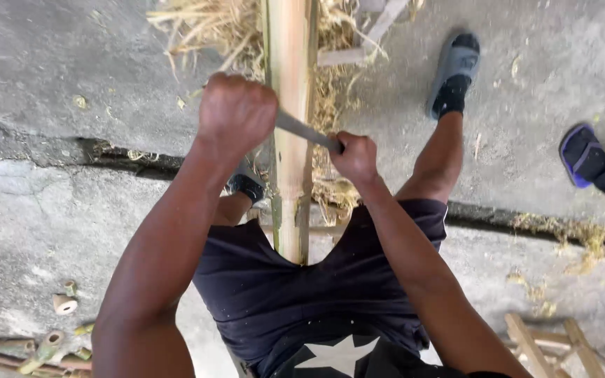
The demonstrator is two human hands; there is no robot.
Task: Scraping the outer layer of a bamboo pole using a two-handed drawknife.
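A long pale bamboo pole (290, 84) runs from between my legs away up the frame. A metal blade (302, 129) lies across the pole, slanting down to the right. My left hand (236, 112) is fisted around the blade's left end, just left of the pole. My right hand (353, 157) grips the blade's right end on the pole's right side. Both forearms reach forward over my dark shorts.
Straw-like shavings (211, 28) pile around the pole's far part. My grey slipper (454, 70) rests on concrete at right. Another person's blue slipper (581, 155) shows at the right edge. Cut bamboo bits (63, 304) lie lower left, wooden slats (547, 344) lower right. A crack (92, 150) crosses the floor.
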